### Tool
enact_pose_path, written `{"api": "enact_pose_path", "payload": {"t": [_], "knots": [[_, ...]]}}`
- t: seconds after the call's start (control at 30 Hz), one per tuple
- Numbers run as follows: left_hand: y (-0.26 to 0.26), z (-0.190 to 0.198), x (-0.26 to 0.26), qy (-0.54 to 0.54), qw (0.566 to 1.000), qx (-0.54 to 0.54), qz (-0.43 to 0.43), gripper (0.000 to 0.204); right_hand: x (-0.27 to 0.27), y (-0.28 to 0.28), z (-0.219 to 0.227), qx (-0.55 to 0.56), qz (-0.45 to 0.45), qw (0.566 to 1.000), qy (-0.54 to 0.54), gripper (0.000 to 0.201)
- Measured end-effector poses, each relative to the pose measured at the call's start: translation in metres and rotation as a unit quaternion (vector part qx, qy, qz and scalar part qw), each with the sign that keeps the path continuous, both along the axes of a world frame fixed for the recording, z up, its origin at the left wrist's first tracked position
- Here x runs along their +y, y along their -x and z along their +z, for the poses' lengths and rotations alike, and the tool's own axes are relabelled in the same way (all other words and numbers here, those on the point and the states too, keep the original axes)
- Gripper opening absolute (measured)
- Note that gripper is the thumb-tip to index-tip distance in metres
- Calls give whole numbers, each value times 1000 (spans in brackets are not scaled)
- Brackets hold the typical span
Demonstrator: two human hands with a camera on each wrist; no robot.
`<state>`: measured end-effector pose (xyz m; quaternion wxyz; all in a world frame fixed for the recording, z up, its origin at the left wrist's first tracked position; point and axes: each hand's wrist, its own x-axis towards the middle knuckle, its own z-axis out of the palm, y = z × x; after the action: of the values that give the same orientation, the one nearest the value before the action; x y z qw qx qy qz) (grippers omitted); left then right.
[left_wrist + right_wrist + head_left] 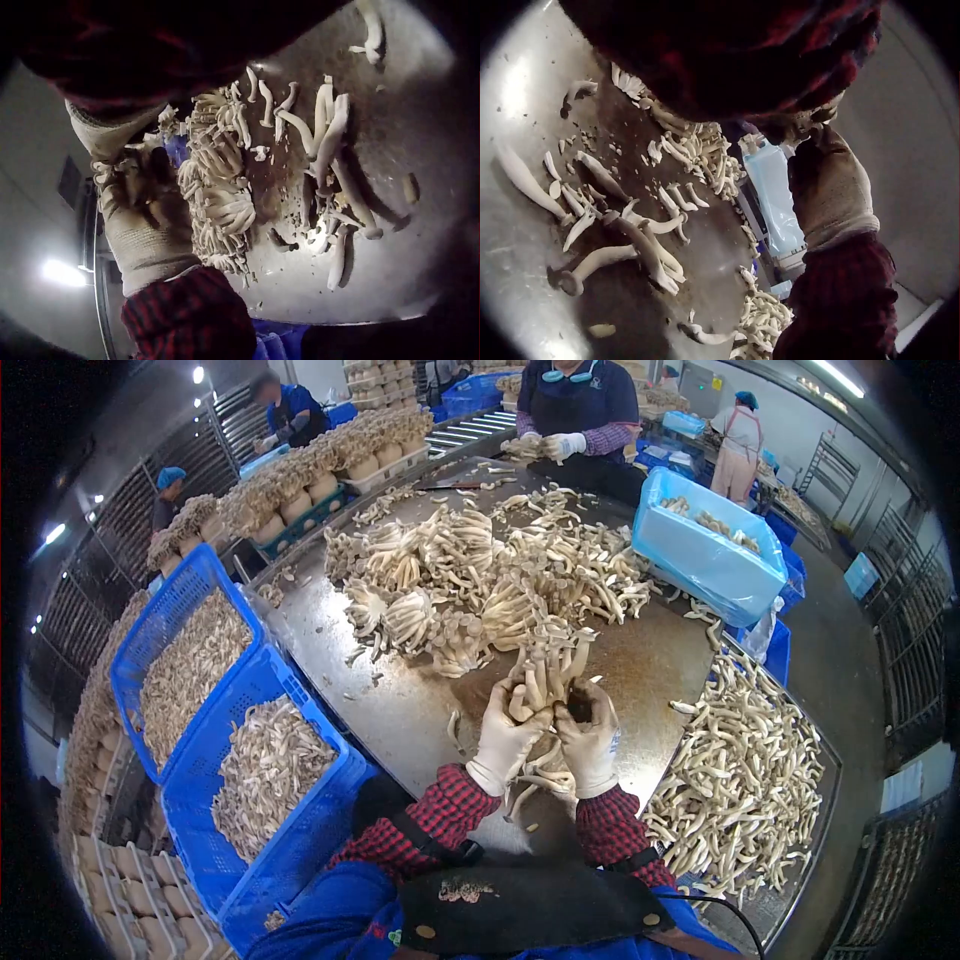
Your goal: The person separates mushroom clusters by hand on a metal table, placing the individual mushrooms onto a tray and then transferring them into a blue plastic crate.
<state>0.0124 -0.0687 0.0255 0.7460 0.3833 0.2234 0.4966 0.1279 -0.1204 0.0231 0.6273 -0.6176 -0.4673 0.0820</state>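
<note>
Both hands wear pale gloves with stained fingertips and meet above the metal table (420, 725). My left hand (505, 738) grips a cluster of long-stemmed mushrooms (548, 665), its caps turned away from me. From the other side, my right hand (588, 745) holds the same cluster with thumb and curled fingers at its base. Beneath the hands lie a few loose mushrooms (330, 139) and small scraps. Just beyond is a big heap of mushroom clusters (430, 610). The wrist views leave the held cluster mostly hidden behind gloves and sleeves.
On the left stand blue crates (330, 790) containing small mushrooms. Separated mushrooms form a large pile (745, 780) at the right. A blue-lined bin (720, 575) sits at the back right. Across the table a gloved person (580, 420) works, near rows of potted mushrooms (300, 500).
</note>
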Motion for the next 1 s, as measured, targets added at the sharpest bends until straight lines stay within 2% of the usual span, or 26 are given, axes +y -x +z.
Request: {"api": "enact_pose_path", "payload": {"t": [0.07, 0.1, 0.13, 0.2, 0.23, 0.33, 0.37, 0.4, 0.43, 0.47, 0.53, 0.57, 0.6, 0.67, 0.7, 0.73, 0.8, 0.83, 0.87, 0.93, 0.97, 1.0], "knots": [[-1, -8, 5, -113, 990, 75, 24, 57, -3, -3, 13, -137, -8, 990, -11, 38], [0, -13, 5, -134, 985, 101, 38, 56, -3, -8, 9, -171, -2, 985, 23, 43], [1, -14, 7, -134, 985, 102, 36, 56, -4, -10, 10, -170, -3, 985, 24, 43], [5, -17, 12, -142, 975, 170, 28, 55, -5, -13, 12, -195, 15, 980, 34, 45], [7, -9, 12, -123, 981, 146, 22, 51, -5, -14, 11, -194, 15, 980, 33, 45], [14, 12, 7, -130, 973, 191, 10, 46, -7, -23, -2, -185, 54, 980, 56, 34], [14, 8, 8, -129, 973, 192, 11, 46, -5, -27, -16, -139, 55, 987, 55, 30], [13, 2, 11, -84, 986, 144, -1, 46, -4, -30, -28, -94, 55, 993, 53, 26], [12, -2, 13, -39, 995, 94, -12, 47, -9, -23, -13, 44, 79, 995, 41, 26], [12, -3, 16, -40, 995, 95, -13, 47, -14, -20, -2, 44, 79, 995, 41, 26], [10, -4, 20, -27, 997, 68, 31, 47, -23, -18, 9, -37, -3, 997, 60, 24], [9, -1, 17, -4, 999, 51, 19, 49, -16, -14, -1, 56, 12, 998, -9, 27], [6, -7, 13, -3, 999, 51, 16, 49, -13, -12, -4, 56, 9, 998, -8, 27], [-1, -15, 3, -167, 971, 168, 4, 52, -7, -7, 6, -98, -39, 994, 19, 23], [-5, -19, -1, -186, 966, 176, 38, 53, -2, -9, -1, 3, -7, 1000, -1, 25], [-6, -18, -1, -188, 966, 175, 37, 53, -3, -9, 5, 3, -8, 1000, -3, 25], [-3, -17, 1, -39, 999, 25, -4, 48, -7, -6, 19, -144, -38, 988, -27, 22], [-1, -4, 0, -1, 997, 77, 18, 43, -10, -5, 16, -162, -32, 986, -37, 19], [-1, -5, 6, 13, 1000, 18, 10, 38, -18, -3, 20, -155, -13, 987, -49, 25], [5, -1, 13, -17, 1000, -1, 15, 36, -24, 0, 13, -63, -11, 997, -44, 31], [11, -3, 14, 17, 999, -27, -27, 39, -20, -2, 14, -65, -12, 997, -43, 31], [9, -4, 12, 17, 999, -27, -30, 39, -12, -2, 17, -63, -46, 996, -44, 35]]}}
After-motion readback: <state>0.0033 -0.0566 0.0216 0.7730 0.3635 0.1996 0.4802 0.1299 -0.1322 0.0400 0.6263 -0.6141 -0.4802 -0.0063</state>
